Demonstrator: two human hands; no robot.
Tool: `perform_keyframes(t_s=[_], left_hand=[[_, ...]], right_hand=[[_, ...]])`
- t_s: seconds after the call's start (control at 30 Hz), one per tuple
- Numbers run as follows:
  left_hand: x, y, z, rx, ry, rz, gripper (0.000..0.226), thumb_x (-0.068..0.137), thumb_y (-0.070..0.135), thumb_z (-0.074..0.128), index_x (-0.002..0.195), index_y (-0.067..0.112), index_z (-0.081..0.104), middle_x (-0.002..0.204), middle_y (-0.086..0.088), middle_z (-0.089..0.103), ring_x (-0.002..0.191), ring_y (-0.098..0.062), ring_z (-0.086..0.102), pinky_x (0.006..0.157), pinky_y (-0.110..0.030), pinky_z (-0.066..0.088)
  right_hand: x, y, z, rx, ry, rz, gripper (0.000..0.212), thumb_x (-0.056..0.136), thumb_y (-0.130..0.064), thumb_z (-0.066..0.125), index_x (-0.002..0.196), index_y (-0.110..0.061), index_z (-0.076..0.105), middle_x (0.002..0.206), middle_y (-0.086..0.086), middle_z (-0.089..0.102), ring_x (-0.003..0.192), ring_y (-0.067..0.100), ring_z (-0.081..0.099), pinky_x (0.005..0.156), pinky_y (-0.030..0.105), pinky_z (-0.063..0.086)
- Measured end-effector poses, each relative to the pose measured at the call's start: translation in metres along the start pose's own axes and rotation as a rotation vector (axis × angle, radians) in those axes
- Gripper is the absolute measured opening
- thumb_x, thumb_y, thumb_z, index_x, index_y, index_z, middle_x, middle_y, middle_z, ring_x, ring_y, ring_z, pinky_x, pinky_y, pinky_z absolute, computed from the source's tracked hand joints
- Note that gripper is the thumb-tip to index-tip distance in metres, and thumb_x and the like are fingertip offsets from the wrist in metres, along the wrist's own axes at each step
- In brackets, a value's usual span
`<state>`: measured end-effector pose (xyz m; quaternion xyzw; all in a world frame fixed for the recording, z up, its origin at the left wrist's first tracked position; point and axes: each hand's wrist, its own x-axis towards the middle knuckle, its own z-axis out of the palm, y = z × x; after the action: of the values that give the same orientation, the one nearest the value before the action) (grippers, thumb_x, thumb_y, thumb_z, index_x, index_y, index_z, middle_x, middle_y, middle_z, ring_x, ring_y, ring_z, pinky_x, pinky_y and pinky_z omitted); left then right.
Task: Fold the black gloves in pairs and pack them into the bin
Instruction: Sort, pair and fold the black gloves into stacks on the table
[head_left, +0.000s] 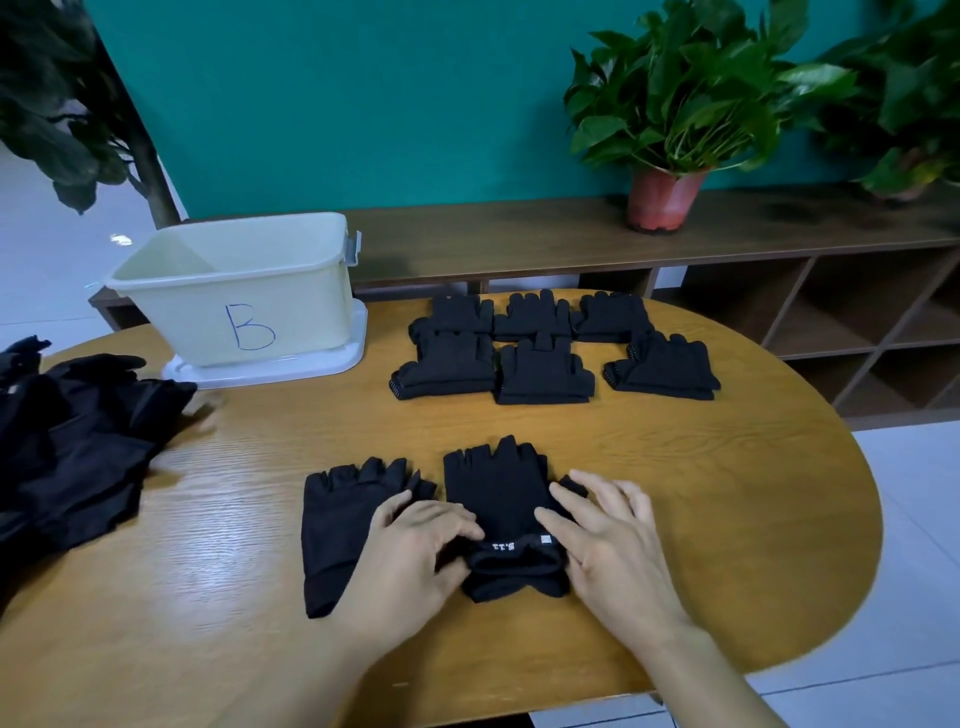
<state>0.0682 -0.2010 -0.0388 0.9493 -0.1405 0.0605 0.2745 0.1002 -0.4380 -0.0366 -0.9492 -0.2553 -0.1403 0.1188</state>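
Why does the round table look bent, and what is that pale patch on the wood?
Head view: the wide-angle lens bows the table and the shelf behind it; the pale patch is glare off the glossy wood, left of the flat glove; the pile of gloves shows little detail, and the corners look soft.

On the table (727, 493), the bin (208, 322) stands back left, six folded pairs (540, 364) lie in two rows to its right, a loose pile (78, 441) at the left edge, and two gloves (337, 530) side by side in front.
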Motion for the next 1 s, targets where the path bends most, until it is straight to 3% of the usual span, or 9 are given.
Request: perform_keyframes(t_s=[0.17, 0.33, 0.43, 0.53, 0.63, 0.7, 0.77, 0.9, 1.0], left_hand=[[-0.002, 0.002, 0.005, 0.151, 0.077, 0.106, 0.047, 0.069, 0.024, 0.086, 0.112, 0.035, 0.071, 0.124, 0.018, 0.066, 0.122, 0.001, 0.051, 0.11, -0.033, 0.02], [-0.006, 0.003, 0.001, 0.175, 0.077, 0.115, 0.04, 0.075, 0.035, 0.07, 0.116, 0.035, 0.069, 0.125, 0.019, 0.065, 0.118, 0.002, 0.052, 0.107, -0.027, 0.02], [-0.009, 0.0, -0.003, 0.173, 0.034, 0.141, 0.046, 0.076, 0.025, 0.066, 0.12, 0.035, 0.069, 0.131, 0.019, 0.062, 0.121, 0.004, 0.052, 0.111, -0.03, 0.018], [0.003, 0.008, -0.011, -0.013, 0.14, 0.055, 0.05, 0.08, 0.012, 0.056, 0.126, 0.03, 0.067, 0.135, 0.017, 0.059, 0.127, 0.007, 0.046, 0.118, -0.033, 0.019], [0.03, 0.027, -0.01, -0.108, 0.211, -0.085, 0.043, 0.099, 0.005, 0.047, 0.14, 0.016, 0.056, 0.148, 0.002, 0.048, 0.14, -0.007, 0.037, 0.12, -0.031, 0.023], [0.045, 0.04, -0.002, -0.064, 0.143, -0.137, 0.046, 0.105, 0.01, 0.039, 0.151, 0.01, 0.038, 0.159, -0.007, 0.032, 0.15, -0.016, 0.022, 0.123, -0.028, 0.014], [0.051, 0.046, 0.014, 0.039, 0.035, -0.164, 0.051, 0.108, 0.016, 0.028, 0.157, 0.009, 0.017, 0.165, -0.008, 0.013, 0.153, -0.016, 0.004, 0.124, -0.028, 0.002], [0.04, 0.04, 0.034, 0.272, -0.176, -0.292, 0.063, 0.104, 0.048, 0.001, 0.155, 0.016, -0.015, 0.162, -0.002, -0.023, 0.147, -0.013, -0.026, 0.121, -0.031, -0.014], [0.035, 0.031, 0.037, 0.325, -0.221, -0.297, 0.09, 0.078, 0.07, -0.026, 0.152, 0.019, -0.022, 0.159, -0.002, -0.031, 0.144, -0.014, -0.033, 0.12, -0.032, -0.018]], right_hand=[[-0.005, 0.001, 0.006, 0.012, 0.059, -0.011, 0.055, 0.054, 0.002, 0.088, 0.104, -0.02, 0.077, 0.116, 0.007, 0.072, 0.119, 0.031, 0.059, 0.1, 0.046, 0.032], [-0.007, 0.002, 0.009, 0.025, 0.07, 0.015, 0.051, 0.06, 0.002, 0.085, 0.105, -0.022, 0.077, 0.117, 0.005, 0.071, 0.119, 0.03, 0.057, 0.1, 0.048, 0.039], [-0.008, 0.003, 0.008, 0.073, 0.104, 0.076, 0.043, 0.071, 0.004, 0.078, 0.106, -0.021, 0.077, 0.117, 0.005, 0.071, 0.12, 0.03, 0.058, 0.095, 0.052, 0.047], [0.002, -0.005, -0.002, 0.143, 0.221, 0.102, 0.038, 0.079, -0.002, 0.059, 0.11, -0.018, 0.076, 0.118, 0.004, 0.071, 0.12, 0.027, 0.057, 0.097, 0.051, 0.048], [0.027, -0.02, -0.01, 0.094, 0.205, 0.033, 0.042, 0.083, -0.007, 0.054, 0.12, -0.014, 0.07, 0.126, 0.006, 0.067, 0.124, 0.025, 0.057, 0.109, 0.044, 0.039], [0.043, -0.032, -0.012, 0.047, 0.035, 0.003, 0.048, 0.094, -0.008, 0.045, 0.142, -0.012, 0.051, 0.149, 0.007, 0.047, 0.142, 0.021, 0.038, 0.121, 0.036, 0.013], [0.046, -0.033, -0.006, 0.062, -0.204, 0.015, 0.055, 0.104, -0.013, 0.027, 0.157, -0.012, 0.014, 0.165, 0.005, 0.007, 0.152, 0.015, 0.0, 0.121, 0.031, -0.011], [0.034, -0.025, 0.01, 0.002, -0.429, 0.052, 0.075, 0.086, -0.046, -0.03, 0.154, -0.018, -0.015, 0.162, -0.001, -0.023, 0.146, 0.01, -0.026, 0.119, 0.032, -0.018], [0.032, -0.018, 0.016, 0.002, -0.426, 0.052, 0.086, 0.077, -0.055, -0.024, 0.154, -0.019, -0.015, 0.161, -0.003, -0.024, 0.146, 0.009, -0.026, 0.121, 0.034, -0.015]])
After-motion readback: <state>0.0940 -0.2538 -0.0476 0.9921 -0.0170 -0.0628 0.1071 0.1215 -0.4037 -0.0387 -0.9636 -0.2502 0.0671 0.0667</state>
